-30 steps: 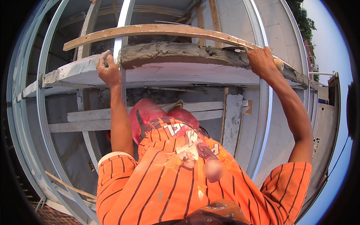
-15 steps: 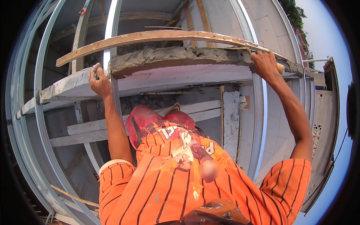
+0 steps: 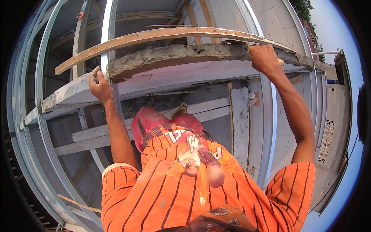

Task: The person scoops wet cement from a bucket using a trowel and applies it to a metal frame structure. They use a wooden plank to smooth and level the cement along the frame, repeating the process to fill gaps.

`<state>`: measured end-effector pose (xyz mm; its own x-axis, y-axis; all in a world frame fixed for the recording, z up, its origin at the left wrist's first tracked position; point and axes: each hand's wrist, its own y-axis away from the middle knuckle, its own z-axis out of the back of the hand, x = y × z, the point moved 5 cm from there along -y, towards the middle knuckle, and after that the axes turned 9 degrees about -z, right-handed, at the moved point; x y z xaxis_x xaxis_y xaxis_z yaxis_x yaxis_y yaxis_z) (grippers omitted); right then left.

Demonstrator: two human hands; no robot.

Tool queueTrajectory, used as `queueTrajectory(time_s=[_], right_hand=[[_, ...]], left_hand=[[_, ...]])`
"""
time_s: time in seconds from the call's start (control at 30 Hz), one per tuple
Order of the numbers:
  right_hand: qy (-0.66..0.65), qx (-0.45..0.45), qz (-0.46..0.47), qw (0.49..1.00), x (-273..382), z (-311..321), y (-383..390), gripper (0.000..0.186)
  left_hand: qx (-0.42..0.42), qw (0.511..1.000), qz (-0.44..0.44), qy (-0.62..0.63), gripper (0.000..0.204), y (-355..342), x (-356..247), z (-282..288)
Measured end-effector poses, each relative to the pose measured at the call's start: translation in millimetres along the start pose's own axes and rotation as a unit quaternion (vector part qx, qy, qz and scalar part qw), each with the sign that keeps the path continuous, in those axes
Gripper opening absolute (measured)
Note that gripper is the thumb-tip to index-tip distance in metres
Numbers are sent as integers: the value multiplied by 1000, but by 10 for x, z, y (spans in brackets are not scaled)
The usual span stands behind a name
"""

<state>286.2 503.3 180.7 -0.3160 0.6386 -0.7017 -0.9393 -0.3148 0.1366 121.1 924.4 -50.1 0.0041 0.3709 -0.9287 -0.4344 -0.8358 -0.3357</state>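
My right hand (image 3: 263, 58) is closed around the wooden handle (image 3: 281, 62) of a trowel. Its dark, thin blade (image 3: 232, 41) lies along the top of the wet grey mortar (image 3: 166, 58), pointing left. That mortar forms a thick, rough band on the top edge of a pale block wall (image 3: 174, 79). Beside the mortar's left end is my left hand (image 3: 101, 87), at the wall's edge by a metal stud. Thumb and forefinger stand apart there, with nothing seen between them; the other fingers are curled.
Behind the mortar a long wooden batten (image 3: 154, 36) crosses the metal studs (image 3: 109, 31). Below the wall are timber planks (image 3: 208, 108) and a whitish board (image 3: 240, 123). An orange-handled tool (image 3: 79, 16) hangs on a post at upper left. Rubble (image 3: 154, 103) lies lower down.
My right hand has shifted left along the mortar with the trowel, and more of the blade shows. My left hand stays by the wall's edge. The view has shifted slightly.
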Motion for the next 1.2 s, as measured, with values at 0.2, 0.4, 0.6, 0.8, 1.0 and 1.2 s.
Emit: queueTrajectory(time_s=[0.2, 0.4, 0.6, 0.8, 1.0, 1.2], right_hand=[[-99, 33, 73, 992, 855, 326, -55, 7], [-153, -94, 87, 980, 1295, 562, -1, 10], [-66, -100, 61, 991, 864, 221, -10, 12], [-6, 12, -79, 997, -371, -97, 439, 24], [-459, 137, -64, 876, 180, 171, 1025, 34], [-659, 259, 54, 704, 1376, 105, 1259, 41]], left_hand=[[-7, 1000, -14, 2, 22, -13, 132, 23], [-14, 1000, -22, -10, 23, -13, 91, 23], [-11, 1000, -12, -4, 23, -8, 72, 12], [-6, 1000, -11, 16, 22, 27, 52, -30], [-15, 1000, -18, 13, 22, 2, 60, 25], [47, 994, -78, -63, 22, -30, -221, -148]])
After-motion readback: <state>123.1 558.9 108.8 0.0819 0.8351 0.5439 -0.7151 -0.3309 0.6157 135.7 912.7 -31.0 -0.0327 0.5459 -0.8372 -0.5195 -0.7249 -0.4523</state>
